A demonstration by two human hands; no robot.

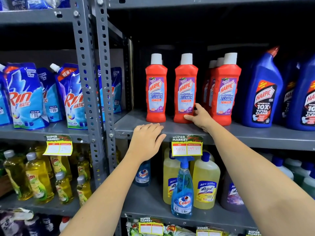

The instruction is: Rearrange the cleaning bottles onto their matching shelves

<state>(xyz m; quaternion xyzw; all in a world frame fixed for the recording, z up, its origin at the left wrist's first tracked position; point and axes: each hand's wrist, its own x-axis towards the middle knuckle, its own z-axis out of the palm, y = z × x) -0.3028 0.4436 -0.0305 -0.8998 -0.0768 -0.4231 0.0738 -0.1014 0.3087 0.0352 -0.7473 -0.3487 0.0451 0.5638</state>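
1. Two bare forearms reach up from the bottom edge toward a grey metal shelf (255, 133).
2. The left hand (147, 138) lies flat, palm down, fingers loosely together, on the shelf's front lip; it holds nothing.
3. The right hand (199, 117) is half open, thumb and fingertips touching the lower right side of the middle red Harpic bottle (185, 92), not closed around it.
4. That bottle stands upright on the shelf, white cap on top. A second red Harpic bottle (156, 89) stands apart to its left, and a row of red Harpic bottles (223, 92) stands just right of the hand.
5. Further right stand blue Harpic bottles (264, 92).
6. A yellow price tag (187, 148) hangs from the shelf edge.
7. On the shelf below stand a blue Colin spray bottle (182, 189) and yellow Lizol bottles (206, 183).
8. In the left bay stand Rin pouches (25, 97).
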